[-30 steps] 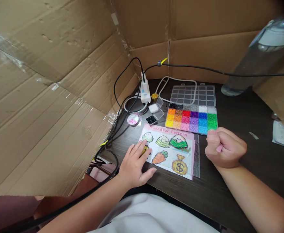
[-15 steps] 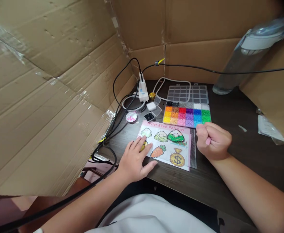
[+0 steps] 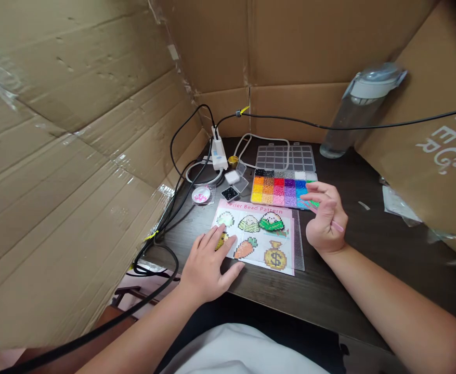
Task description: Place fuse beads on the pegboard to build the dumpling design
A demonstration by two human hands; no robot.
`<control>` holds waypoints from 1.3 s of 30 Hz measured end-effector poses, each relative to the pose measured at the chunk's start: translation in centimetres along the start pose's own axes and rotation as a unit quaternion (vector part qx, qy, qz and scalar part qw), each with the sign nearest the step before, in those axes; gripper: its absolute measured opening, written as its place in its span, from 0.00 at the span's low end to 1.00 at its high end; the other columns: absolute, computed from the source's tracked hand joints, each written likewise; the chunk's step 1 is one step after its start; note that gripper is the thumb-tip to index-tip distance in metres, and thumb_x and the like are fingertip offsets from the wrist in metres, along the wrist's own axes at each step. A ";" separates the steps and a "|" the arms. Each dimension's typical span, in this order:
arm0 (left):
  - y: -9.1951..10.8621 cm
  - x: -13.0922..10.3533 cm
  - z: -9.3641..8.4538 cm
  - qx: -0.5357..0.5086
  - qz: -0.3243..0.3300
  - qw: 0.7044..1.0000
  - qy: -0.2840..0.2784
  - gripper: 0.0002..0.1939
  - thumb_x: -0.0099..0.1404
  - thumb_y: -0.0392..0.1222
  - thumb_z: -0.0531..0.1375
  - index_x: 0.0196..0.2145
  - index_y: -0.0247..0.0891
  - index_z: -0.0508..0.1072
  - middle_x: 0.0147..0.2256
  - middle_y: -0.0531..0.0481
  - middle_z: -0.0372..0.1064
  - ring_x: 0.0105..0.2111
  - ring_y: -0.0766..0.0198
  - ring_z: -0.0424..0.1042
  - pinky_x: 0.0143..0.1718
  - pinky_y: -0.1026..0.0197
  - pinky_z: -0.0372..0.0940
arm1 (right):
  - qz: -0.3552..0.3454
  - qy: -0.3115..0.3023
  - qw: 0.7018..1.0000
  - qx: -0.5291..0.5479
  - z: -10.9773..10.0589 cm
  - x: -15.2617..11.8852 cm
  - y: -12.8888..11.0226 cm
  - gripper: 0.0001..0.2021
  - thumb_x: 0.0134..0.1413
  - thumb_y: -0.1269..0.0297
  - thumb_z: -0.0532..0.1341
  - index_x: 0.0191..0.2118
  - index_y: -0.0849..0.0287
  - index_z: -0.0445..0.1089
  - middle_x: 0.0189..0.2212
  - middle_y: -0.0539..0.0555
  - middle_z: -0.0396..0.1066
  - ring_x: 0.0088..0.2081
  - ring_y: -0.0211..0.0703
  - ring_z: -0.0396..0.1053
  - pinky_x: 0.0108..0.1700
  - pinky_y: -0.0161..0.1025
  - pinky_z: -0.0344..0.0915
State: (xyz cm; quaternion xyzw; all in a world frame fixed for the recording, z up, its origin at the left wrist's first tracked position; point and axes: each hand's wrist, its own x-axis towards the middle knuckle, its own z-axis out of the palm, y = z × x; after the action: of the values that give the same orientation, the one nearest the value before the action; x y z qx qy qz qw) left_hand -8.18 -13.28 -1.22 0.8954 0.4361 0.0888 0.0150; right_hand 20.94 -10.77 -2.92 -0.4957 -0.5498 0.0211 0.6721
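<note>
My left hand [image 3: 209,264] lies flat with its fingers spread on the bead pattern sheet [image 3: 262,254], partly covering a yellow picture. On that sheet, near its upper edge, is a green-and-white beaded figure [image 3: 272,222]. My right hand [image 3: 327,218] is raised just right of the sheet, holding slim pink tweezers [image 3: 337,226] that point left; their tips are hard to make out. Behind that hand stands an open sorting box of coloured beads [image 3: 278,190], its right side partly hidden by my fingers. A clear pegboard [image 3: 299,244] sticks out from under the sheet's right edge.
At the back left are a white dish of pink beads [image 3: 201,195], a small box of black beads [image 3: 230,194] and a power strip [image 3: 219,153] with cables. A clear bottle [image 3: 352,114] stands back right. Cardboard walls [image 3: 298,47] surround the desk.
My right hand has loosened from a fist; its fingers are extended and more of the pink tweezers shows. My left hand stays on the sheet. The camera view has turned slightly right.
</note>
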 end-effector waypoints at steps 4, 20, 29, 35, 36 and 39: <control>-0.1 0.0 0.1 0.007 -0.002 1.000 0.009 0.27 0.67 0.57 0.56 0.59 0.43 0.68 0.65 0.38 0.56 0.64 0.43 0.58 0.60 0.39 0.57 | -0.004 -0.018 1.000 -0.004 0.2 -0.1 -0.1 0.23 0.70 0.57 0.44 0.38 0.57 0.75 0.52 0.61 0.67 0.54 0.53 0.68 0.54 0.58 0.68; -0.7 -0.1 0.5 0.043 0.023 0.998 0.028 0.27 0.67 0.55 0.56 0.60 0.43 0.66 0.65 0.40 0.55 0.63 0.42 0.59 0.58 0.38 0.60 | -0.100 -0.072 0.991 -0.043 0.6 0.2 -1.3 0.16 0.64 0.73 0.52 0.52 0.57 0.70 0.54 0.64 0.67 0.56 0.57 0.68 0.51 0.58 0.72; -0.8 -0.1 0.5 0.067 0.025 0.997 0.033 0.26 0.67 0.54 0.56 0.60 0.45 0.67 0.65 0.42 0.56 0.62 0.45 0.60 0.57 0.40 0.61 | -0.096 -0.124 0.979 -0.133 0.4 -0.1 -2.2 0.08 0.60 0.73 0.57 0.40 0.62 0.74 0.40 0.61 0.72 0.35 0.44 0.73 0.33 0.40 0.70; -0.7 -0.2 0.5 0.065 0.016 0.997 0.037 0.25 0.67 0.53 0.57 0.60 0.47 0.67 0.65 0.44 0.56 0.62 0.44 0.61 0.58 0.40 0.60 | -0.078 -0.138 0.973 -0.165 0.6 0.0 -3.0 0.10 0.61 0.70 0.58 0.28 0.62 0.72 0.31 0.55 0.72 0.29 0.37 0.70 0.31 0.34 0.64; -0.8 -0.2 0.5 0.065 0.016 0.997 0.038 0.25 0.67 0.53 0.57 0.60 0.47 0.67 0.65 0.44 0.56 0.62 0.44 0.61 0.58 0.40 0.61 | -0.078 -0.136 0.972 -0.175 0.7 0.0 -3.1 0.11 0.61 0.69 0.59 0.27 0.62 0.71 0.29 0.54 0.72 0.28 0.36 0.69 0.30 0.34 0.62; -0.8 -0.1 0.5 0.067 0.016 0.997 0.038 0.25 0.67 0.53 0.56 0.60 0.47 0.67 0.65 0.44 0.56 0.63 0.45 0.60 0.58 0.41 0.61 | -0.080 -0.135 0.965 -0.209 0.7 0.0 -3.0 0.14 0.61 0.67 0.59 0.23 0.61 0.69 0.24 0.51 0.69 0.24 0.34 0.65 0.28 0.34 0.57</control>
State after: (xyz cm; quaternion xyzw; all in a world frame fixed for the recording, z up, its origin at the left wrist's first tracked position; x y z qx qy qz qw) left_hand -8.75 -12.87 -1.83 0.8973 0.4269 0.0933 -0.0627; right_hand 18.81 -11.82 -0.88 -0.5721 -0.6655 -0.0818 0.4724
